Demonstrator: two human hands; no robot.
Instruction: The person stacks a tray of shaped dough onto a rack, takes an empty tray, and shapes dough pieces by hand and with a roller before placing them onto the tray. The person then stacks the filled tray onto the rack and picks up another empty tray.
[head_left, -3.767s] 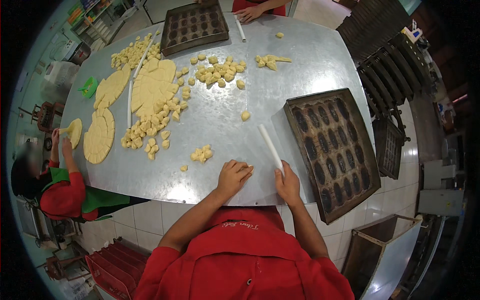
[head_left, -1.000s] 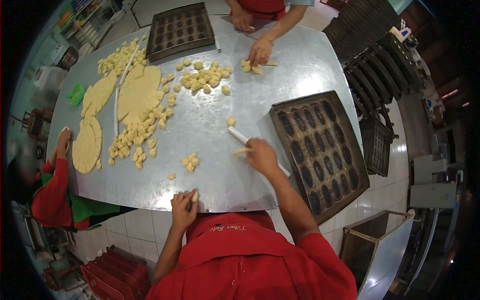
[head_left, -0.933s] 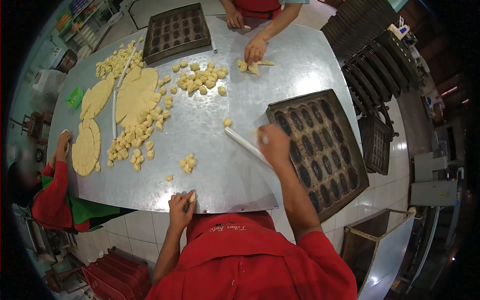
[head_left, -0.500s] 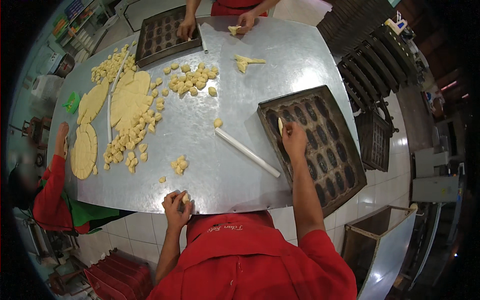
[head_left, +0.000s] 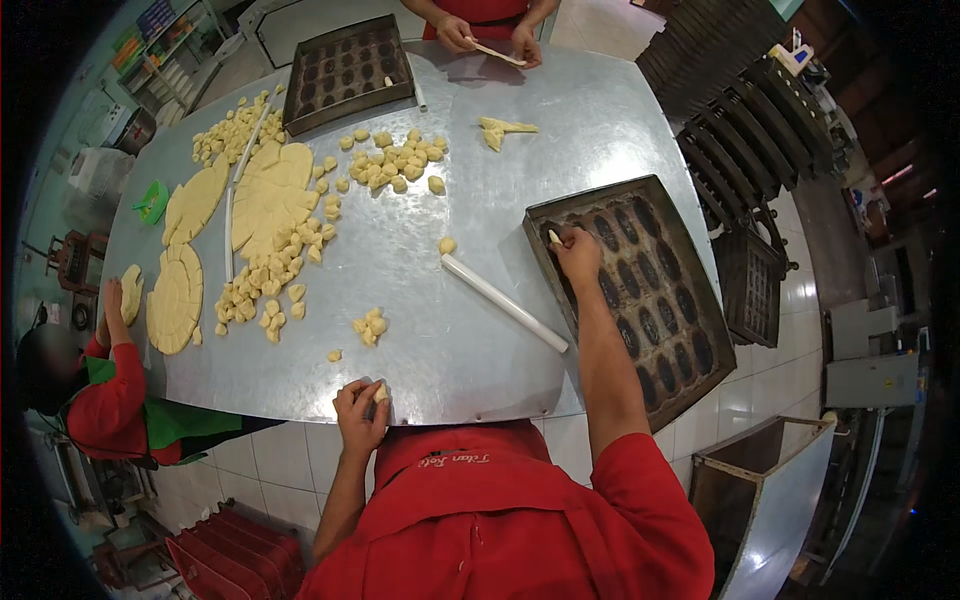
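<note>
The slim dough piece (head_left: 554,237) is pinched in my right hand (head_left: 578,256), inside the tray's (head_left: 598,194) far left corner. My left hand (head_left: 360,414) grasps a dough lump (head_left: 380,394) at the table's (head_left: 450,375) near edge. A white rod (head_left: 505,303) lies left of the tray.
</note>
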